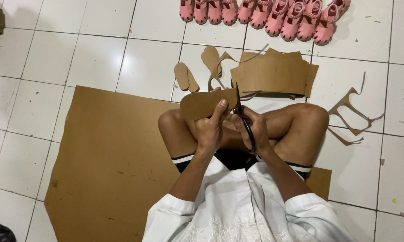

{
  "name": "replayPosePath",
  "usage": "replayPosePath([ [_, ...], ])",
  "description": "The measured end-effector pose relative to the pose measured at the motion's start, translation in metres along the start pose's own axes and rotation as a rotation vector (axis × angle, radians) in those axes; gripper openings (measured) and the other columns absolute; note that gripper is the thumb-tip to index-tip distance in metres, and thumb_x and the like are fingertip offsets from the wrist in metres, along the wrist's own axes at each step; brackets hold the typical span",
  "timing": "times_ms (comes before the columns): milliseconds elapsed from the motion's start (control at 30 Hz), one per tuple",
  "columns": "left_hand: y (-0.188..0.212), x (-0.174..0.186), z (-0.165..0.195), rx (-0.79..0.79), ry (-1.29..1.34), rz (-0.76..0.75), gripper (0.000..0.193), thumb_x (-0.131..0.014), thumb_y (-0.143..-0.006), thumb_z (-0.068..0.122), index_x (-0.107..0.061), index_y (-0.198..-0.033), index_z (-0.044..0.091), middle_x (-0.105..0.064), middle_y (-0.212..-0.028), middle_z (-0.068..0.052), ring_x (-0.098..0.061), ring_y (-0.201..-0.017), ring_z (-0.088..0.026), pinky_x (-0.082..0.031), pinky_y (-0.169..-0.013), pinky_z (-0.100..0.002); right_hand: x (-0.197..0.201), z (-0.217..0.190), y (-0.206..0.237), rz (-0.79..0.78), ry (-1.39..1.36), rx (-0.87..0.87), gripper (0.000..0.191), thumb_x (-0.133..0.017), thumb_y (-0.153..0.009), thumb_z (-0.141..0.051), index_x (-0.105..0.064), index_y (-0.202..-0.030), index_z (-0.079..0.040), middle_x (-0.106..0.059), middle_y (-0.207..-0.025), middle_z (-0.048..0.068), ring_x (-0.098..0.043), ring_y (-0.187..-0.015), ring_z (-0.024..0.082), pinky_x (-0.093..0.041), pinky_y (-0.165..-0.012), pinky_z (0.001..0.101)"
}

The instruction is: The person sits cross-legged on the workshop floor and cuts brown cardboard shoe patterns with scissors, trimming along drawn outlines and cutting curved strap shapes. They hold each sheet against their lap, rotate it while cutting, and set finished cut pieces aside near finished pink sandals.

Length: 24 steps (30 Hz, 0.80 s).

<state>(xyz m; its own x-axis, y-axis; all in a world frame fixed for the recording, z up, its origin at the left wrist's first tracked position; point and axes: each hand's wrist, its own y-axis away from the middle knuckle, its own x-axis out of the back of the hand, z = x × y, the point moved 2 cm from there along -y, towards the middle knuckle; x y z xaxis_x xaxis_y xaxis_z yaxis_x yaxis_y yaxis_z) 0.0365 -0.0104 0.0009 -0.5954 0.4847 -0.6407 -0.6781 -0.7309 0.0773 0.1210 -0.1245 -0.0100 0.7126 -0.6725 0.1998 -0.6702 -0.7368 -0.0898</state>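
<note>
I am cutting out the sole (208,103) pinched in my left hand (209,130), right hand (255,130) gripping the scissors (242,118), and next I think I must turn it.

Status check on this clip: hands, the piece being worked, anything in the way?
Left hand pinching brown sole-shaped cardboard cutout. Right hand working black scissors at its edge. Nothing blocking; cardboard offcuts lie clear on the floor.

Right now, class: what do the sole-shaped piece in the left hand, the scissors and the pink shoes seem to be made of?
Sole-shaped piece: probably cardboard or fibreboard; flat, matt brown, cleanly cut edge. Scissors: likely metal blades, dark and thin; handles hidden in the right hand. Pink shoes: possibly rubber or plastic; smooth, uniform colour, moulded look.
</note>
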Motion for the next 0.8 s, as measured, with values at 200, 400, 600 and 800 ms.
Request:
replayPosePath([
  [200, -0.001, 0.001, 0.004, 0.04, 0.02, -0.009, 0.052, -0.068, -0.097, 0.005, -0.047, -0.142, -0.013, -0.064, -0.129, -0.022, -0.068, -0.111, -0.023, -0.061, -0.091, -0.03, 0.001, -0.004, 0.001, -0.009, -0.02, 0.007, 0.041, -0.065, -0.1, -0.041, -0.074, -0.104, -0.001, -0.055, -0.059, -0.001, -0.05, -0.054, 0.005, -0.04, -0.05, 0.024],
  [400, -0.004, 0.004, 0.007, 0.035, -0.057, 0.003, 0.047, -0.07, -0.097, 0.005, -0.053, -0.136, -0.012, -0.064, -0.132, -0.016, -0.069, -0.107, -0.02, -0.061, -0.085, -0.029, 0.003, -0.002, 0.002, 0.003, 0.028, 0.059, 0.045, -0.065, -0.1, -0.043, -0.074, -0.108, 0.0, -0.057, -0.062, -0.004, -0.048, -0.055, 0.005, -0.036, -0.049, 0.0243],
  [600, -0.005, 0.004, 0.013, 0.066, -0.085, -0.02, 0.045, -0.071, -0.095, 0.007, -0.056, -0.136, -0.008, -0.067, -0.123, -0.015, -0.07, -0.106, -0.02, -0.064, -0.086, -0.029, 0.004, 0.002, 0.005, 0.018, 0.018, 0.061, 0.046, -0.066, -0.1, -0.043, -0.073, -0.108, 0.001, -0.053, -0.061, -0.004, -0.045, -0.057, 0.004, -0.034, -0.05, 0.0243],
  [800, -0.006, 0.005, 0.017, 0.072, -0.108, -0.051, 0.046, -0.071, -0.097, 0.007, -0.057, -0.138, -0.008, -0.067, -0.123, -0.018, -0.07, -0.105, -0.02, -0.061, -0.084, -0.029, 0.007, -0.004, 0.004, 0.014, 0.085, 0.047, 0.045, -0.066, -0.099, -0.043, -0.076, -0.111, -0.001, -0.052, -0.059, -0.003, -0.045, -0.054, 0.005, -0.033, -0.048, 0.025],
])
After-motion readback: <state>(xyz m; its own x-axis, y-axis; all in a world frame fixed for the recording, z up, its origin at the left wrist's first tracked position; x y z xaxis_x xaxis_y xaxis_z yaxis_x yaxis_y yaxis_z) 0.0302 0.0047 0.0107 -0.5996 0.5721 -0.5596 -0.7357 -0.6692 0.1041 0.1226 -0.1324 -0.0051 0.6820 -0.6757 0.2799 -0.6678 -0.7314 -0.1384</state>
